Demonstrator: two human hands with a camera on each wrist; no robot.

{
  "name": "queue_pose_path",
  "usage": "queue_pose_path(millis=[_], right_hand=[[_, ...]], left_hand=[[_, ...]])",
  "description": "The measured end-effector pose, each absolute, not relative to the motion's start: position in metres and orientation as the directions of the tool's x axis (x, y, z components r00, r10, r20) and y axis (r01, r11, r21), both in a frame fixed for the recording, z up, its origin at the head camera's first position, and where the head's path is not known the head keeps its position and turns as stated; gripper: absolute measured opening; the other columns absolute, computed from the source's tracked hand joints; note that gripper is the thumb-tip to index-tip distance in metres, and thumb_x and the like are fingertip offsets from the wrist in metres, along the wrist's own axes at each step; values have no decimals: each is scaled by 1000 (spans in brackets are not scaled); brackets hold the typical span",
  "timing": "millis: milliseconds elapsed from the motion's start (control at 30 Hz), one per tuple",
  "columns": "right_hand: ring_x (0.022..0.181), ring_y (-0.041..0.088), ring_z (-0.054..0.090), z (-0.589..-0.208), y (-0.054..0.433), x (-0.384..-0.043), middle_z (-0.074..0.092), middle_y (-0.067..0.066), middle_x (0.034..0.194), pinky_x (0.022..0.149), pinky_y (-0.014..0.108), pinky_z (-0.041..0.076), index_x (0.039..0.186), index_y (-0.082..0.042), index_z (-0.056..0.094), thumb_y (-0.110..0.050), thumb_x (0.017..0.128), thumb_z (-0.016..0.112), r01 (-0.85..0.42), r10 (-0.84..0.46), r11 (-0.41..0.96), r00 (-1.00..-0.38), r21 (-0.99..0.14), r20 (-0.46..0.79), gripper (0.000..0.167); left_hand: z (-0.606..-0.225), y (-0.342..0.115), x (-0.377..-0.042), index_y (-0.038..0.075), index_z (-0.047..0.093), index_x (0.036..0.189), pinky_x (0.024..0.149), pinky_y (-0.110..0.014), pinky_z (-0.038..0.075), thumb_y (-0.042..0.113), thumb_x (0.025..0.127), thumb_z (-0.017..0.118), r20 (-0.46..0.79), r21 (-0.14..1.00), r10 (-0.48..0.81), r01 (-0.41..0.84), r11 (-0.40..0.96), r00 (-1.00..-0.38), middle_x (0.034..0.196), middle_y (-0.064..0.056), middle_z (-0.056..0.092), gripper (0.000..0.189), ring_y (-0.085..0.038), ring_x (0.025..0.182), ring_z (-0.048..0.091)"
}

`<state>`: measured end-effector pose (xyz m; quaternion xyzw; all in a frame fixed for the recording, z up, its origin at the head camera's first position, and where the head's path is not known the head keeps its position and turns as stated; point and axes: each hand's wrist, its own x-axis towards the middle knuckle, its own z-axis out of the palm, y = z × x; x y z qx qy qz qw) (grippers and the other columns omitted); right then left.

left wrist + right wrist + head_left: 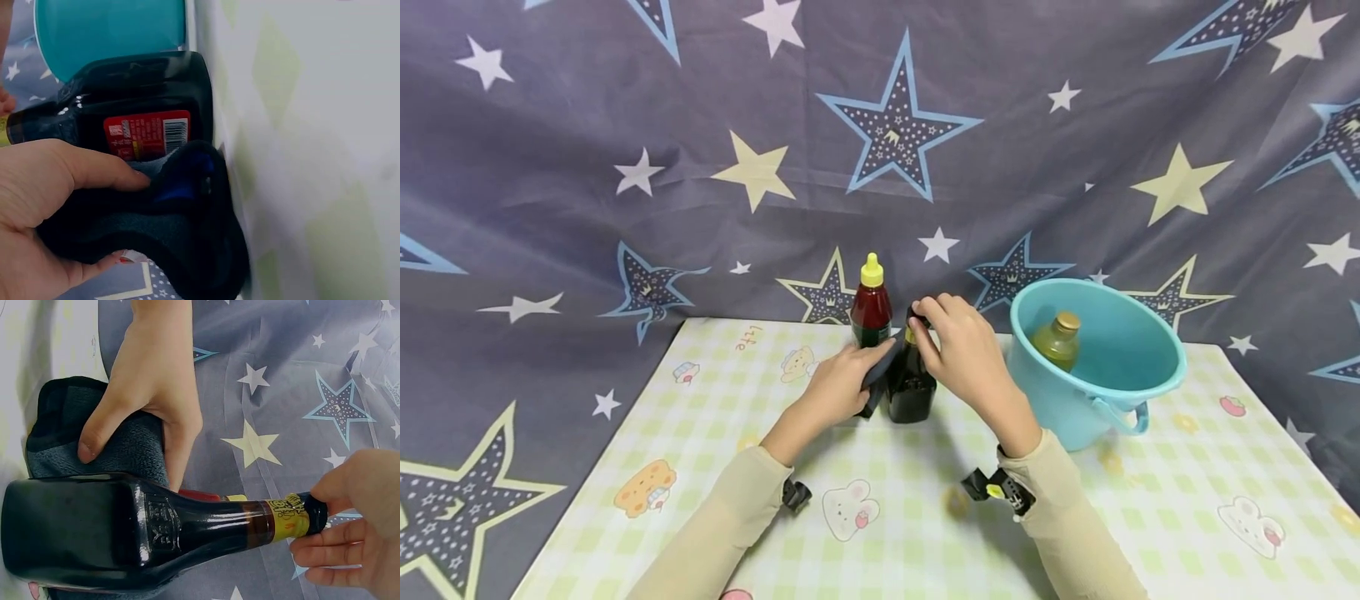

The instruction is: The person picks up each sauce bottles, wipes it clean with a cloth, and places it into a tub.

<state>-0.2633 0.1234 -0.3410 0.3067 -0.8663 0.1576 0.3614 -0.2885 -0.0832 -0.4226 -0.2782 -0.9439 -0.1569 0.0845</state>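
Observation:
A dark glass sauce bottle (912,398) stands upright on the table, a red label with a barcode (150,134) on its side in the left wrist view. My right hand (967,354) pinches its black cap (316,514) from above, thumb on one side and fingers on the other. In my left hand (833,382) is a folded dark cloth (144,228), gripped between thumb and fingers against the bottle's left side. Just behind the cloth rises a red sauce squeeze bottle (871,310) with a yellow nozzle cap; its lower part is hidden.
To the right of the dark bottle stands a light blue bucket (1060,417), its handle hanging at the front. Inside leans a yellow-green bottle (1056,345) with a gold cap. A star-print curtain (700,100) hangs behind the checked tablecloth (700,433).

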Motion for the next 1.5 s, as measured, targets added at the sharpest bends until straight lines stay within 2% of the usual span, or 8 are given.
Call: queue_pose_path(millis=[333, 533, 667, 967, 1133, 1200, 1300, 1500], right_hand=[[74, 24, 55, -341, 126, -261, 65, 9, 88, 67, 37, 48, 105, -6, 69, -17, 101, 64, -633, -401, 770, -568, -71, 718, 14], [75, 24, 56, -344, 126, -261, 66, 9, 90, 68, 37, 49, 105, -6, 70, -17, 101, 64, -639, -391, 764, -570, -90, 723, 14], [76, 24, 57, -345, 126, -262, 66, 10, 90, 69, 38, 50, 105, -5, 70, -17, 101, 63, -640, -392, 763, -572, -94, 721, 14], [78, 25, 58, -346, 123, -263, 66, 9, 92, 71, 38, 50, 106, -6, 69, -18, 102, 61, -630, -393, 771, -587, -94, 708, 15], [76, 25, 58, -347, 122, -262, 66, 10, 91, 70, 38, 50, 105, -5, 69, -18, 101, 62, -631, -393, 770, -584, -93, 711, 14], [75, 25, 58, -347, 122, -262, 66, 10, 90, 69, 38, 50, 104, -5, 69, -16, 100, 63, -634, -394, 767, -581, -93, 712, 13], [73, 24, 57, -347, 123, -262, 65, 11, 88, 65, 37, 49, 103, -4, 68, -14, 99, 64, -642, -398, 761, -577, -94, 713, 11], [75, 25, 57, -343, 126, -262, 66, 11, 91, 65, 37, 49, 105, -5, 68, -10, 97, 64, -657, -408, 747, -579, -107, 706, 10]], left_hand=[[-423, -88, -298, 23, 42, 158, 71, -41, 53, 2, 88, 74, 148, 347, 523, 539, 767, -839, 135, -13, 66, 80, -30, 104, 67], [-423, -92, -298, 29, 42, 157, 75, -42, 56, 4, 88, 76, 227, 324, 530, 577, 750, -817, 132, -10, 68, 81, -28, 106, 68], [-414, -93, -294, 30, 44, 156, 67, -36, 50, 2, 89, 73, 316, 372, 479, 571, 732, -819, 124, -11, 70, 78, -24, 88, 66], [-357, -99, -260, 22, 61, 144, 50, -29, 38, 1, 87, 69, 508, 595, 160, 479, 645, -846, 133, -12, 69, 61, -18, 54, 50], [-346, -94, -244, 25, 62, 143, 47, -25, 34, 0, 86, 71, 531, 594, 245, 563, 575, -811, 130, -11, 70, 63, -10, 44, 37], [-347, -90, -241, 25, 61, 144, 48, -25, 35, 1, 86, 74, 515, 573, 314, 593, 566, -797, 120, -10, 73, 64, -9, 44, 35], [-350, -85, -239, 26, 60, 144, 52, -25, 37, 4, 85, 79, 501, 507, 387, 625, 594, -774, 97, -6, 71, 66, -9, 53, 39], [-355, -83, -241, 25, 66, 137, 58, -28, 41, 2, 81, 82, 545, 397, 419, 664, 634, -726, 94, -3, 68, 63, -13, 69, 49]])
